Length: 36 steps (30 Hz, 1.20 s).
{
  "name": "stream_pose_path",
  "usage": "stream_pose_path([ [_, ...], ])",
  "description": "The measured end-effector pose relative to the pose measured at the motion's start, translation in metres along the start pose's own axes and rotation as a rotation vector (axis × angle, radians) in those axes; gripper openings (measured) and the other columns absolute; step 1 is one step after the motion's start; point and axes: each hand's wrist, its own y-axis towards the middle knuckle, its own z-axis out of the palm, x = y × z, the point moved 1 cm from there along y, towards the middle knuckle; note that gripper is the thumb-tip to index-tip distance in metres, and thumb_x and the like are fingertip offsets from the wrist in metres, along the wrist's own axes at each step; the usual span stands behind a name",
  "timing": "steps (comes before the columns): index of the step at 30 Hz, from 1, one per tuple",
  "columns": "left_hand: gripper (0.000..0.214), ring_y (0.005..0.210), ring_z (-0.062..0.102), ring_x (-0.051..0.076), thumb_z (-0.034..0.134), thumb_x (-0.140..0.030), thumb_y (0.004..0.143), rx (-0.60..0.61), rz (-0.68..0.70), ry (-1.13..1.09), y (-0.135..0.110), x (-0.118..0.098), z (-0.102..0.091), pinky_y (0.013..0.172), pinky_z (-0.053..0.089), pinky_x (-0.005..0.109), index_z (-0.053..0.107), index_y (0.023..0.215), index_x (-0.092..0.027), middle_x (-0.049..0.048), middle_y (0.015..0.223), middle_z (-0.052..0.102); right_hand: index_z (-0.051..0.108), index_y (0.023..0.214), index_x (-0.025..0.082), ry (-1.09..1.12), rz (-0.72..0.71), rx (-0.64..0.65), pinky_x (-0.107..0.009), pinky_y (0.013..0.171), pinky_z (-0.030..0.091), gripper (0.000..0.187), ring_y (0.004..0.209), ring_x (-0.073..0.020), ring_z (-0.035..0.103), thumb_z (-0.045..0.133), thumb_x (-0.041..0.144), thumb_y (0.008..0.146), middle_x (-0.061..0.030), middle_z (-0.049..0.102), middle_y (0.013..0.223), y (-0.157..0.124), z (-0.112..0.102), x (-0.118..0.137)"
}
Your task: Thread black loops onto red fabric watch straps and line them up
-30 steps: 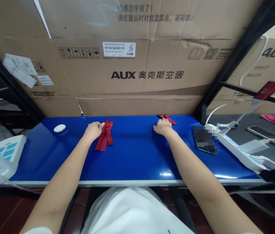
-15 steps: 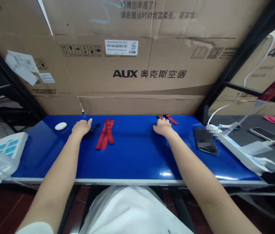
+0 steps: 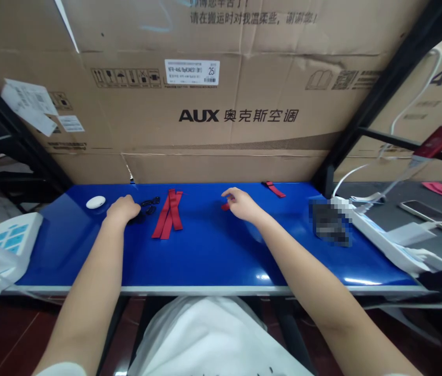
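On the blue table top [image 3: 213, 256], my left hand [image 3: 122, 211] is at the left with fingers curled down over a small group of black plastic buckles [image 3: 149, 206]. Its fingertips are hidden, so I cannot make out what they pinch. Just right of the buckles, several red webbing straps [image 3: 169, 216] lie overlapping. My right hand [image 3: 242, 203] is right of centre, pinching a short red strap [image 3: 225, 207] that is mostly covered by the fingers. Farther back to the right lies another short red strap [image 3: 274, 189] with a black end.
A white oval object [image 3: 96, 202] lies left of my left hand. A dark phone-like object [image 3: 328, 222], blurred, is at the right beside a white power strip [image 3: 381, 240]. A white and blue box [image 3: 13, 243] stands at the left edge. A large cardboard carton [image 3: 205, 141] closes off the back.
My right hand has moved left from the back right, carrying one of the two short red straps from there. My left hand has drawn slightly left and nearer, uncovering more of the black buckles.
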Motion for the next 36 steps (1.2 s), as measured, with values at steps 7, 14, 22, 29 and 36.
stream_pose_path([
  [7, 0.023, 0.101, 0.060, 0.034, 0.045, -0.026, 0.087, -0.232, 0.159, 0.099, -0.032, -0.052, -0.004, 0.082, 0.046, 0.041, 0.062, 0.096, -0.013, 0.0205, 0.106, 0.061, 0.067, 0.112, 0.021, -0.221, -0.023, -0.012, -0.038, 0.099, 0.041, 0.053, 0.114, -0.0255, 0.049, 0.048, -0.003, 0.067, -0.0082, 0.059, 0.123, 0.007, -0.018, -0.028],
  [14, 0.027, 0.110, 0.053, 0.029, 0.046, -0.031, 0.093, -0.243, 0.730, -0.189, -0.086, -0.128, 0.033, 0.100, 0.039, 0.041, 0.062, 0.108, -0.015, 0.0139, 0.111, 0.062, 0.071, 0.097, 0.019, -0.093, -0.021, 0.067, -0.032, 0.083, 0.046, 0.025, 0.088, -0.0195, 0.057, 0.067, 0.014, 0.074, -0.0070, 0.064, 0.102, 0.009, -0.002, -0.033],
  [22, 0.041, 0.104, 0.055, 0.028, 0.067, -0.044, 0.082, -0.002, 0.894, -0.300, -0.096, -0.145, 0.059, 0.095, 0.042, 0.042, 0.064, 0.114, -0.018, 0.0109, 0.106, 0.063, 0.068, 0.085, 0.019, 0.195, -0.231, 0.166, -0.026, 0.065, 0.043, 0.017, 0.066, -0.0130, 0.057, 0.073, 0.015, 0.069, 0.0006, 0.061, 0.076, -0.003, 0.029, 0.010],
  [29, 0.028, 0.094, 0.060, 0.025, 0.071, -0.037, 0.081, 0.036, 0.976, -0.319, -0.091, -0.143, 0.057, 0.088, 0.046, 0.037, 0.066, 0.102, -0.020, 0.0081, 0.097, 0.064, 0.059, 0.082, 0.019, 0.430, -0.228, 0.288, -0.027, 0.068, 0.048, 0.021, 0.071, -0.0127, 0.059, 0.072, 0.018, 0.066, 0.0002, 0.057, 0.088, -0.004, 0.024, 0.009],
  [36, 0.024, 0.101, 0.059, 0.026, 0.064, -0.034, 0.086, 0.022, 1.089, -0.355, -0.096, -0.141, 0.050, 0.094, 0.044, 0.039, 0.063, 0.105, -0.020, 0.0095, 0.104, 0.065, 0.061, 0.070, 0.018, 0.443, -0.274, 0.291, -0.035, 0.092, 0.045, 0.017, 0.102, -0.0186, 0.056, 0.069, 0.032, 0.076, -0.0060, 0.052, 0.110, -0.003, 0.023, 0.011],
])
